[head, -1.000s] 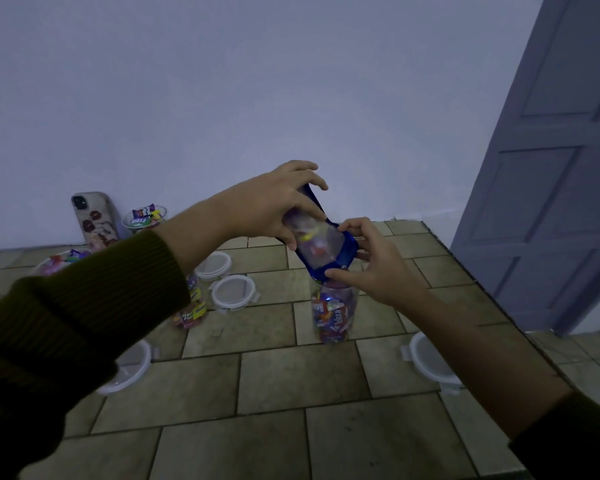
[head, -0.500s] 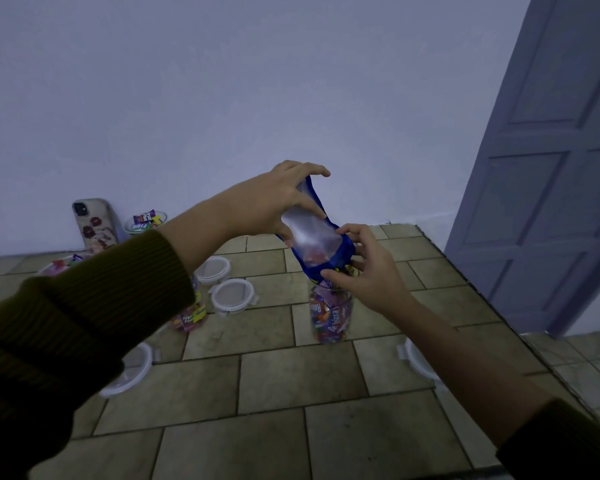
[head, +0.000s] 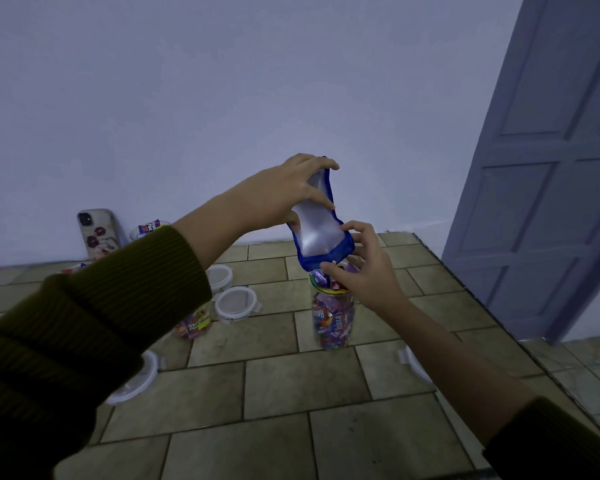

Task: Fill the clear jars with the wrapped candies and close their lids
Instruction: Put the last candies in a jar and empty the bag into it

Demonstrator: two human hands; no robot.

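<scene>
Bag [head: 317,233], judged limp and slick, is upended over the nearly full jar [head: 333,320] on the bench [head: 302,386], gripped at its top by the left hand [head: 284,195], pinched at its mouth by the right hand [head: 361,268].

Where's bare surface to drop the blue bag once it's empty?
Best: the near tiles in front of the open jar, between the left lid and right lid. Also the far-right corner behind the jar. Crowded: back left, with two lids, a second jar and phone.
</scene>
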